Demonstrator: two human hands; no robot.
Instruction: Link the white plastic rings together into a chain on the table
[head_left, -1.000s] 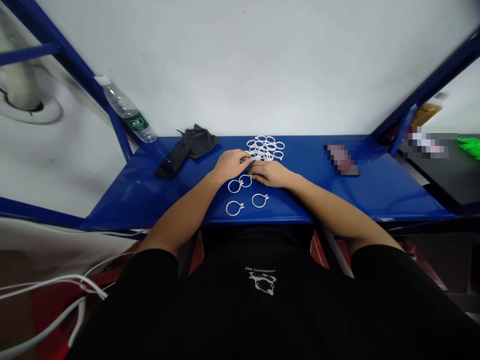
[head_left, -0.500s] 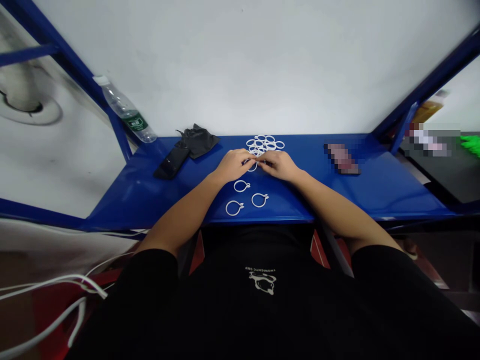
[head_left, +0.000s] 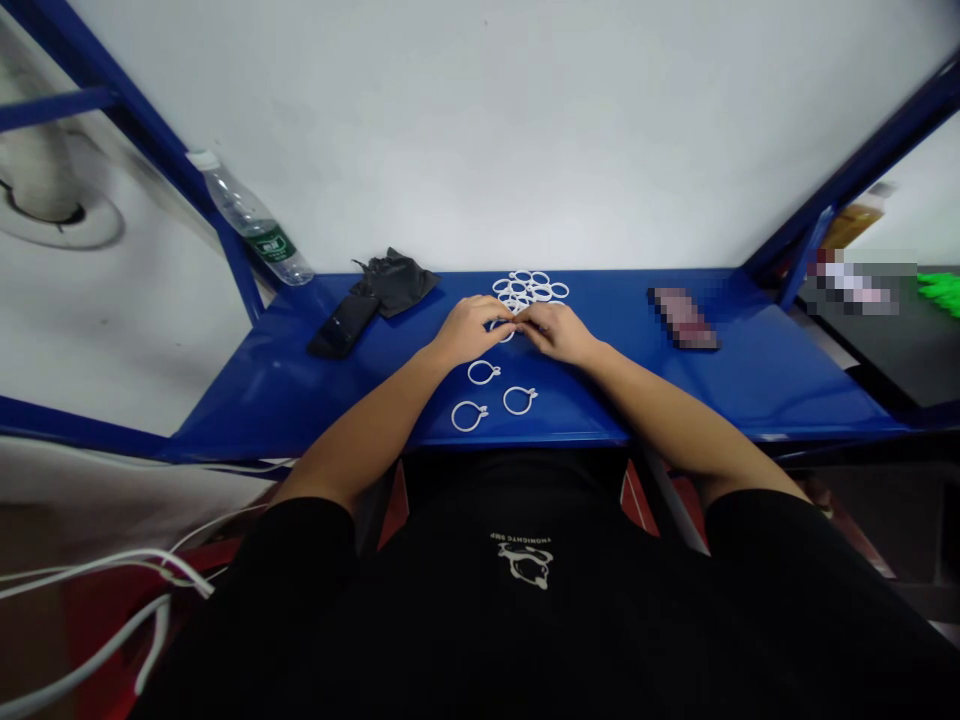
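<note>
Head view: blue shelf (head_left: 750, 380), ring pile (head_left: 532, 288) at back, left hand (head_left: 469, 332) and right hand (head_left: 559, 332) both pinched on one white ring (head_left: 504, 330) just before it (small, thin). Likely risk: it slips and knocks loose rings (head_left: 469, 415) off the front edge.

The plastic rings (head_left: 529, 288) in the heap are all white. White too are the single ring (head_left: 501, 331) just in front of the heap and the three loose rings (head_left: 484, 373) nearer the edge. The shelf (head_left: 750, 380) under them is a glossy deep blue, the same as its frame posts (head_left: 231, 250). The cloth (head_left: 397, 281) and the phone (head_left: 344, 326) are black. The water bottle (head_left: 255, 225) is clear, with a white cap and a green label. The T-shirt (head_left: 525, 620) is black with a small white print. The wall (head_left: 525, 130) is plain white, and the cables (head_left: 112, 585) are white too.
</note>
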